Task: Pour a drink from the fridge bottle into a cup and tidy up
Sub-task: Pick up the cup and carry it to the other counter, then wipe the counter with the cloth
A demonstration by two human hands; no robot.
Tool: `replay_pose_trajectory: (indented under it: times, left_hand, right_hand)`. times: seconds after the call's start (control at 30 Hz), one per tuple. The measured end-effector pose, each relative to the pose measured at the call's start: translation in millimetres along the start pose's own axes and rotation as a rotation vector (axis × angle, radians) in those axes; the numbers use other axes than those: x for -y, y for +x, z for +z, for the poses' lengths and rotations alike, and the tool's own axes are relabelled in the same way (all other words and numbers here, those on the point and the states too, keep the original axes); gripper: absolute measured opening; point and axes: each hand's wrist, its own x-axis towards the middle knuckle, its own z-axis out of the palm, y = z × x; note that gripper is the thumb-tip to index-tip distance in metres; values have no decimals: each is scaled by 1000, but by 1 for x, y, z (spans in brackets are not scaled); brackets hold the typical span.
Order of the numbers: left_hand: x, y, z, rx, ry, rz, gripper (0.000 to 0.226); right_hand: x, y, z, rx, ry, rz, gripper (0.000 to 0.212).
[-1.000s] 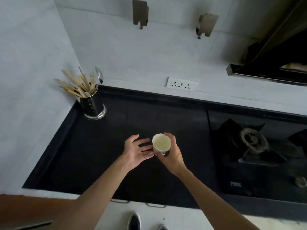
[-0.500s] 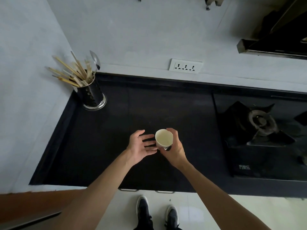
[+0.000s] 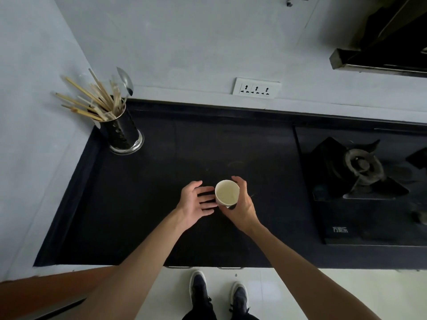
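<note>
Within the curled right grip (image 3: 242, 205) the cup (image 3: 227, 192) sits upright, likely for filling. Alongside, the left grip (image 3: 194, 202) is spread.

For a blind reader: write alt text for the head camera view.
A person's right hand grips a pale cup at a black countertop, the open left hand beside it. A metal holder of chopsticks stands back left; a gas hob lies right.
</note>
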Motion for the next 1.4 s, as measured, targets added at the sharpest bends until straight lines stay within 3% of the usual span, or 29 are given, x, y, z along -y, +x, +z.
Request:
replay_pose_trajectory:
  times: [0.17,0.3,0.6,0.7,1.07,1.4]
  left_hand:
    - [-8,-3,8,-31,163,41,36]
    - [-30,-7,26,-80,457,210,36]
    - [-55,-26,145,-109,1837,792,68]
    - [-44,-36,205,-93,2121,926,69]
    - [60,-95,401,26,2330,1190,70]
    - [199,-147,526,219,2424,1220,70]
  right_hand:
    - [-6,-1,-10,59,-45,36,104]
    - [-12,-4,-39,105,-121,69,105]
    - [-24,-10,-189,28,-505,169,90]
    - [-24,-23,-254,-13,-643,185,87]
    - [-65,-165,-438,-207,-812,270,76]
    - [-123,-321,-530,-379,-756,451,76]
